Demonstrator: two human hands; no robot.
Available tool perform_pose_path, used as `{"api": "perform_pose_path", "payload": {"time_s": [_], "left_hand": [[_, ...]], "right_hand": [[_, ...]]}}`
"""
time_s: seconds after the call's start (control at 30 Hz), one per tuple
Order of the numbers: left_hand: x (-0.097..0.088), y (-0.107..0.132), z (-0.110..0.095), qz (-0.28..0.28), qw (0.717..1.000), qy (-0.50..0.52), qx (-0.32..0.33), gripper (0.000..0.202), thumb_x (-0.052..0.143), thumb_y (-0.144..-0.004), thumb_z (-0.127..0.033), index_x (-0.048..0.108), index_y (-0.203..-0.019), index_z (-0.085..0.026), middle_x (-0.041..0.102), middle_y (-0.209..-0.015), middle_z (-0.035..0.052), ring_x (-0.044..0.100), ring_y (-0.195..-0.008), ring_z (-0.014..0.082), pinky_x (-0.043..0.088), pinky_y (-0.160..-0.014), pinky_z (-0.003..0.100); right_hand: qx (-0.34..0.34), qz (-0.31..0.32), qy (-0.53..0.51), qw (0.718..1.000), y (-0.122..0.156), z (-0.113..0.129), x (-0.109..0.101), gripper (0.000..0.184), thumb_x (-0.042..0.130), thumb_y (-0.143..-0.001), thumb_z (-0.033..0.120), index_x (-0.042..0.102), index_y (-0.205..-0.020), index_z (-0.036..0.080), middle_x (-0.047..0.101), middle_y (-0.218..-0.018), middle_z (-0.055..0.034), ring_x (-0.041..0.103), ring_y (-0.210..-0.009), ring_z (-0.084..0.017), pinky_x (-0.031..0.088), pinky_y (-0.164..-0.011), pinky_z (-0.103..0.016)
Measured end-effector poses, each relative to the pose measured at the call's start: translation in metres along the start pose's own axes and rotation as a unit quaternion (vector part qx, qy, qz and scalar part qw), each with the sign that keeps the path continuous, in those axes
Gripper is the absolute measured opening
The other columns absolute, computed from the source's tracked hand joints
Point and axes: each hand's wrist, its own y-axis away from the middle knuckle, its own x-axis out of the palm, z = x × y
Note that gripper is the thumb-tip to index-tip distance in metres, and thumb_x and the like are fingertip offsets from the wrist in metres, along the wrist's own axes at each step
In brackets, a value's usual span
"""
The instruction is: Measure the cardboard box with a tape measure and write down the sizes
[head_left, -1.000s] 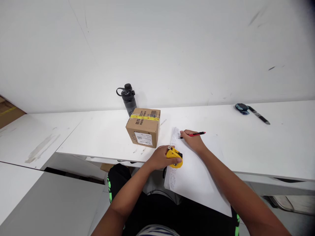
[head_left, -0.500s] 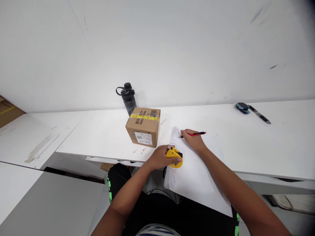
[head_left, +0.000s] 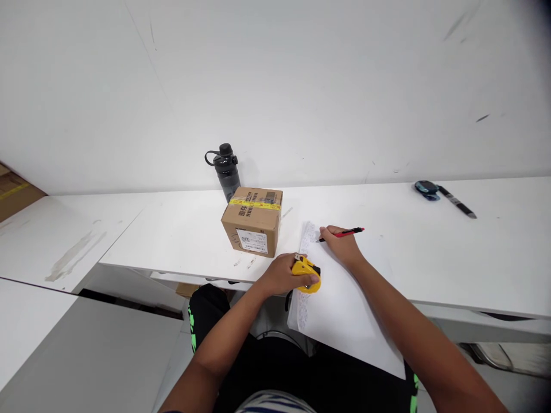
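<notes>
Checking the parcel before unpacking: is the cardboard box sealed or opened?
Sealed. The cardboard box sits with its top flaps flat and closed, and yellow tape runs unbroken across them.

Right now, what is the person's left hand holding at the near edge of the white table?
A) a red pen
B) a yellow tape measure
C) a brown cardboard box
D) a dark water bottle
B: the left hand closes around the yellow tape measure on the white sheet of paper, while the red pen is in the right hand.
</notes>
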Motion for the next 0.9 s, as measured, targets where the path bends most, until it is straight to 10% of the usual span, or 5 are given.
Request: {"api": "perform_pose_path", "payload": {"time_s": [0.33,0.47,0.6,0.8,0.9], "left_hand": [[0.001,0.0,0.001,-0.005,0.999,0.038,-0.022,0.054,0.079,-0.066,-0.051,0.068,-0.105,-0.015,0.07,-0.099,0.0072,0.065,-0.091,0.0217,0.051,-0.082,0.033],[0.001,0.002,0.005,-0.007,0.998,0.064,-0.022,0.054,0.082,-0.063,-0.048,0.067,-0.104,-0.015,0.07,-0.095,0.0063,0.065,-0.087,0.0201,0.052,-0.078,0.031],[0.001,0.004,0.007,-0.004,0.997,0.072,-0.016,0.055,0.082,-0.063,-0.048,0.065,-0.103,-0.015,0.069,-0.095,0.0057,0.064,-0.084,0.018,0.051,-0.074,0.029],[-0.003,0.008,0.01,-0.017,0.997,0.071,-0.007,0.051,0.081,-0.064,-0.048,0.062,-0.098,-0.015,0.067,-0.088,0.0024,0.061,-0.078,0.0155,0.05,-0.07,0.027],[-0.004,0.015,0.011,-0.044,0.995,0.091,0.005,0.05,0.083,-0.063,-0.046,0.063,-0.097,-0.015,0.066,-0.088,0.0024,0.062,-0.081,0.0169,0.051,-0.074,0.029]], "right_hand": [[-0.004,-0.093,0.018,0.996,-0.001,-0.001,-0.004,0.044,0.049,-0.086,0.061,0.064,-0.073,0.022,0.069,-0.078,-0.0061,0.06,-0.078,-0.024,0.045,-0.072,-0.035],[-0.103,-0.137,0.142,0.975,-0.002,-0.01,-0.008,0.044,0.042,-0.092,0.057,0.068,-0.089,0.021,0.068,-0.089,-0.0095,0.06,-0.085,-0.025,0.045,-0.075,-0.036],[-0.167,-0.089,0.273,0.943,-0.007,-0.018,-0.01,0.039,0.038,-0.092,0.033,0.065,-0.118,0.02,0.067,-0.104,-0.0134,0.059,-0.099,-0.029,0.046,-0.074,-0.038],[-0.195,-0.071,0.207,0.956,0.013,0.001,-0.006,0.049,0.038,-0.092,0.031,0.05,-0.138,0.02,0.062,-0.121,-0.0147,0.063,-0.091,-0.026,0.051,-0.073,-0.039],[-0.172,0.089,0.081,0.978,0.043,0.017,-0.012,0.048,0.051,-0.091,0.043,0.053,-0.135,0.024,0.066,-0.117,-0.0105,0.065,-0.091,-0.024,0.055,-0.075,-0.039]]}}
